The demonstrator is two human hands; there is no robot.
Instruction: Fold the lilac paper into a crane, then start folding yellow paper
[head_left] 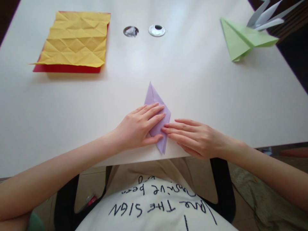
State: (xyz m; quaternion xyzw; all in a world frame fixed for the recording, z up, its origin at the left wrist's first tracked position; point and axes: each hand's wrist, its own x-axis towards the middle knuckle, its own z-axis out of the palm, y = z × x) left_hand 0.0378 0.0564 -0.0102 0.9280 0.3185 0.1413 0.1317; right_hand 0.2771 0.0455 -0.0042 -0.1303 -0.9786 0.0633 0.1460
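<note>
A folded sheet of purple origami paper (pixel 156 96) lies flat near the front edge of the table, its long point facing away from me. Across its middle rests my left hand (pixel 144 125), fingers spread and pressing it down, hiding part of the left side. My right hand (pixel 194 136) comes in from the right with its fingers stretched out, the fingertips touching the paper's lower right edge. Neither hand is gripping the paper.
A creased yellow sheet (pixel 74 38) lies on red paper (pixel 72 68) at the back left. Two round objects, one silvery (pixel 131 31) and one a googly eye (pixel 157 30), sit at the back. A green folded paper (pixel 245 41) and white folded paper (pixel 267 16) are at the back right.
</note>
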